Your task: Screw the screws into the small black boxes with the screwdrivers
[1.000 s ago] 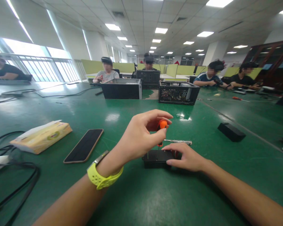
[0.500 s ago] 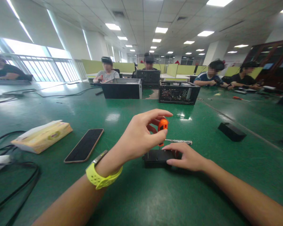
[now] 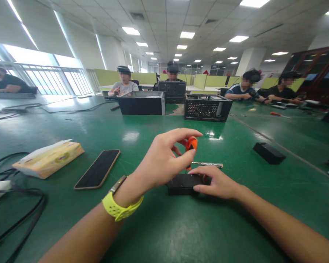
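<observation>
My left hand (image 3: 171,155), with a yellow-green watch strap at the wrist, grips the orange-and-black handle of a screwdriver (image 3: 192,143). The screwdriver stands nearly upright, its thin shaft running down to the top of a flat black box (image 3: 181,186); the tip's exact contact is too small to make out. My right hand (image 3: 216,182) is closed on the right end of that box, thumb along the near side and fingers over the top. Just behind the box lies a second, clear-handled screwdriver (image 3: 210,164) on the green table.
To the left are a phone (image 3: 98,170), a tissue pack (image 3: 49,159) and black cables (image 3: 33,212). Another black block (image 3: 269,152) lies to the right. Two computer cases (image 3: 142,106) (image 3: 207,109) stand farther back, with several people seated around the table.
The screwdriver handle has turned and leans slightly more to the right in my left hand, which has shifted a little the same way. My right hand and the box stay in place.
</observation>
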### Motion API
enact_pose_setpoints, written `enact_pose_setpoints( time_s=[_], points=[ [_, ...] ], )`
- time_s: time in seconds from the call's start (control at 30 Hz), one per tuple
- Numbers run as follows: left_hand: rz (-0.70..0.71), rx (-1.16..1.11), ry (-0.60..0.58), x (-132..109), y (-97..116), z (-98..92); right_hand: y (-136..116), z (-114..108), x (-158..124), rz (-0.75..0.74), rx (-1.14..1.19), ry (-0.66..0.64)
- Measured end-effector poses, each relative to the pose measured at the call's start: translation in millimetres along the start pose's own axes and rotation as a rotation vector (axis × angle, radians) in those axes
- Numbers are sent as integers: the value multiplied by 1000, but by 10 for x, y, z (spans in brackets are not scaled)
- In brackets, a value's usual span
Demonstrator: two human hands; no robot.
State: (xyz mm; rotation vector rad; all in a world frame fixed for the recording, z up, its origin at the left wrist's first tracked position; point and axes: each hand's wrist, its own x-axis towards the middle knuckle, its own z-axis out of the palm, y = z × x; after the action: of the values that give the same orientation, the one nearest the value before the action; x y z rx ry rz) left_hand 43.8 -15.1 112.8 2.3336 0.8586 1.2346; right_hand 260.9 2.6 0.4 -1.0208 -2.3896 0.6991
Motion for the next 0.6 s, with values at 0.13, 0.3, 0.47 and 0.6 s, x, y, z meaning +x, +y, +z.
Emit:
enact_pose_setpoints(
  time_s=[0.13, 0.3, 0.47, 0.6],
  points=[
    [19, 43, -5, -13, -12, 12, -3, -4, 8, -6, 2, 2],
    [34, 10, -50, -23, -29, 29, 7, 4, 8, 1, 1, 4],
    [30, 10, -75, -20, -35, 8, 23, 8, 0, -8, 8, 5],
    [53, 73, -69, -12, -34, 6, 37, 12, 3, -16, -12, 15]
  ],
)
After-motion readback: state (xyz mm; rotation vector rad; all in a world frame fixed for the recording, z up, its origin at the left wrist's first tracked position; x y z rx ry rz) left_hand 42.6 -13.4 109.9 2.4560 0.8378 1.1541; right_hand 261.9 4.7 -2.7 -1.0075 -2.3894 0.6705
